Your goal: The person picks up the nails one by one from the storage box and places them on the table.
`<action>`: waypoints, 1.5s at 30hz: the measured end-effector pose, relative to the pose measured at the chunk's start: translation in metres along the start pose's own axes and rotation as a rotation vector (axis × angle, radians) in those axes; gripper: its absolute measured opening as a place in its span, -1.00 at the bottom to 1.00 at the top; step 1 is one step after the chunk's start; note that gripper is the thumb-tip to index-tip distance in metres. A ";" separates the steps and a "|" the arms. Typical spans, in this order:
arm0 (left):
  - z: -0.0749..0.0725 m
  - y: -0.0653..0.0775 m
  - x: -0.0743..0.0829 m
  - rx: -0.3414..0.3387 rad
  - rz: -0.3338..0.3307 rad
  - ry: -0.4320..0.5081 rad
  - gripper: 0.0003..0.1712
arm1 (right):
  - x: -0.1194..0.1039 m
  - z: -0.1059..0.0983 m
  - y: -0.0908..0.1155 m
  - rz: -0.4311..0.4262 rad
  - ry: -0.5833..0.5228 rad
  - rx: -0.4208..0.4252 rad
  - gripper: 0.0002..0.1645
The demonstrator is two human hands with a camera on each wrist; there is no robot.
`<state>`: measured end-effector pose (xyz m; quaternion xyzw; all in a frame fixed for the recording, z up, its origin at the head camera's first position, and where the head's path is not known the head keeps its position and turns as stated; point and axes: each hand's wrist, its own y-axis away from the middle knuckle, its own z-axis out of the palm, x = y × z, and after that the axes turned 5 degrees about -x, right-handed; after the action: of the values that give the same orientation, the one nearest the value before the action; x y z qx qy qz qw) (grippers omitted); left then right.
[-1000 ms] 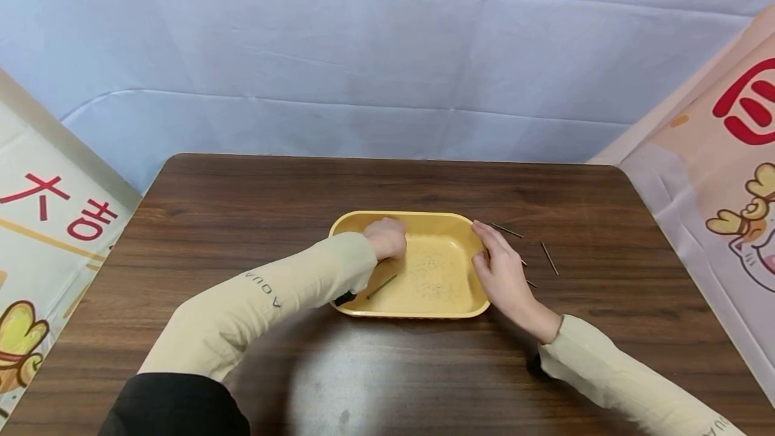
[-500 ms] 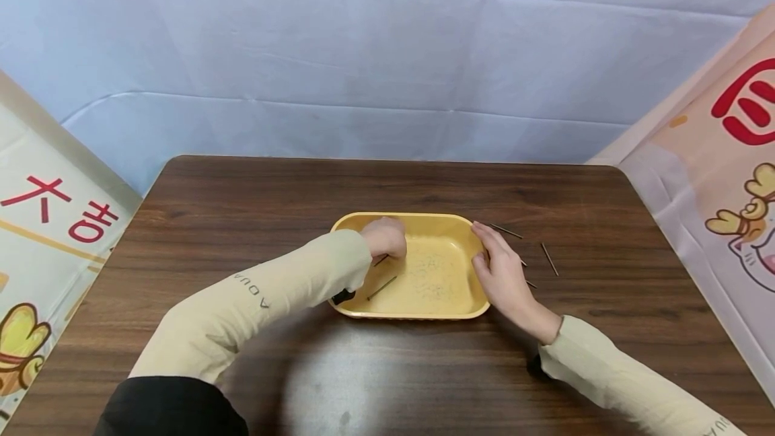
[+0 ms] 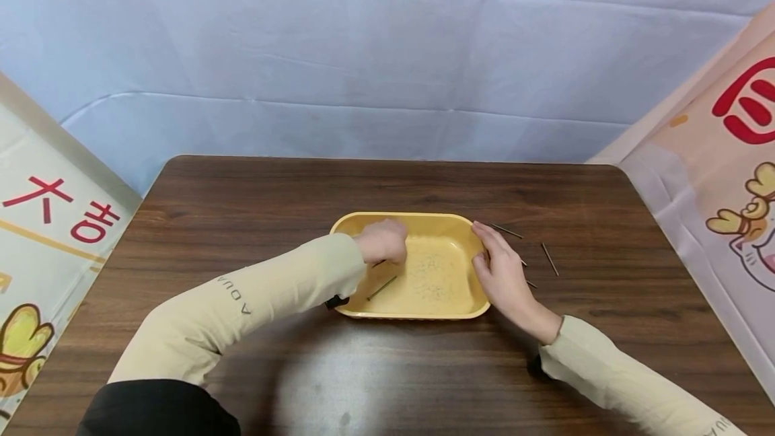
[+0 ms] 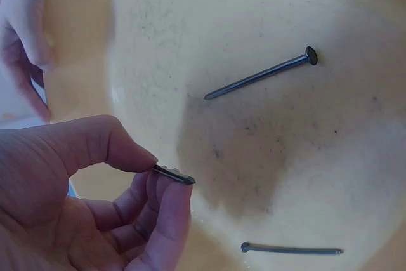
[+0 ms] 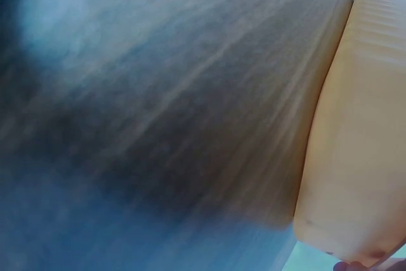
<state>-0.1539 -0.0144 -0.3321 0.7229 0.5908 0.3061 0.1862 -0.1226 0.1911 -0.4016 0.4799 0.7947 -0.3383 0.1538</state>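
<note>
Inside the yellow plastic tray (image 3: 438,217), my left hand (image 3: 384,241) pinches a nail (image 4: 174,174) between thumb and fingers, its tip poking out. Two more nails lie on the tray floor beneath it: one nail (image 4: 260,77) sits in the middle of the left wrist view, and another nail (image 4: 293,249) near its bottom edge. In the head view my left hand partly covers one of these. My right hand (image 3: 505,278) rests against the tray's right end, fingers extended along the rim and thumb at the edge.
Right of the tray, several loose nails lie on the dark wooden table (image 3: 242,200), one nail (image 3: 549,259) farthest out. My right hand partly hides some of them. The right wrist view shows the tray's outer wall (image 5: 355,125). A pale cloth (image 3: 387,52) hangs behind the table.
My left forearm has shifted slightly left and back, uncovering a bit of the nail beneath the hand. My right hand and the tray stay practically in place.
</note>
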 end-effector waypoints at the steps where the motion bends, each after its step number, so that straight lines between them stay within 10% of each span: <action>1: 0.000 0.001 0.000 0.015 0.010 -0.012 -0.71 | 0.000 0.000 0.000 0.000 -0.001 0.000 -0.48; 45: 0.017 0.026 -0.009 0.560 0.285 -0.550 -0.87 | 0.000 0.001 0.000 -0.005 -0.003 -0.005 -0.49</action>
<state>-0.1250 -0.0274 -0.3302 0.8749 0.4735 -0.0481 0.0891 -0.1223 0.1910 -0.4022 0.4771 0.7965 -0.3375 0.1551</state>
